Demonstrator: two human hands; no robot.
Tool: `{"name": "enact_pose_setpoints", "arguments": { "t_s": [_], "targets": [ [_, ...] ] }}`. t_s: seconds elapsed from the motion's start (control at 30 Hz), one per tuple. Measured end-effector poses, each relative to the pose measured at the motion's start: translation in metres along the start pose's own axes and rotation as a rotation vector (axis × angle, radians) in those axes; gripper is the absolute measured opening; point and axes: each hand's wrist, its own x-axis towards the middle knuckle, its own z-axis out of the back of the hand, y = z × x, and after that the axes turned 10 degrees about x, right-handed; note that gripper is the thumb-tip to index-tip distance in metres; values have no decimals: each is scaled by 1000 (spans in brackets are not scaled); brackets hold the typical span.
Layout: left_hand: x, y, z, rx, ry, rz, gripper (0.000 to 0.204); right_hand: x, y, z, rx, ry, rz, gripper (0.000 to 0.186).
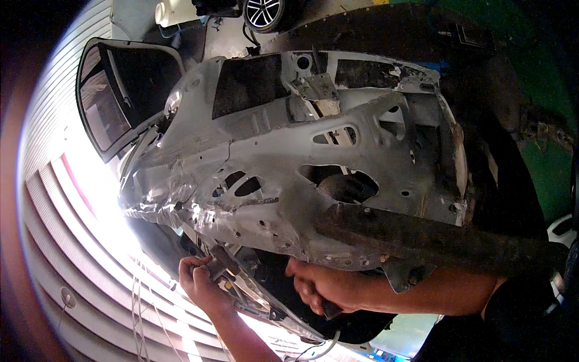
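A bare grey car body panel [283, 151], with creased metal and several cut-out holes, fills the middle of the head view. Below its lower left edge, my left hand [202, 280] is closed with bent fingers on a dark block-shaped piece [222, 258], beside the door-opening edge. My right hand [316, 288] reaches from the right under the panel's lower flange. Its fingers are wrapped round a dark handle [331, 310], whose end sticks out below the fist. The rest of that tool is hidden in the dark gap.
A rusty dark beam [422, 238] runs over my right forearm, with a jagged bracket [405, 280] hanging from it. An open framed window panel [129, 96] stands at the upper left. Behind the body lies a wheel [263, 13]. Thin cords [137, 308] hang near the corrugated wall.
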Motion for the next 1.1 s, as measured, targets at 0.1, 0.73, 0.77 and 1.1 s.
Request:
{"name": "enact_pose_setpoints", "arguments": {
  "t_s": [0.1, 0.73, 0.77, 1.1],
  "targets": [
    [9, 0, -3, -35, 16, -64, 15, 17, -16, 6, 212, -183, 136, 34],
    [27, 6, 5, -27, 65, -82, 10, 11, -14, 10, 161, 46, 73, 36],
    [25, 5, 5, -16, 70, -77, 11, 12, -19, 8, 193, -45, 14, 36],
    [18, -7, -7, 22, -10, -56, 15, 7, 4, 10, 159, -20, -1, 38]
  ]
}}
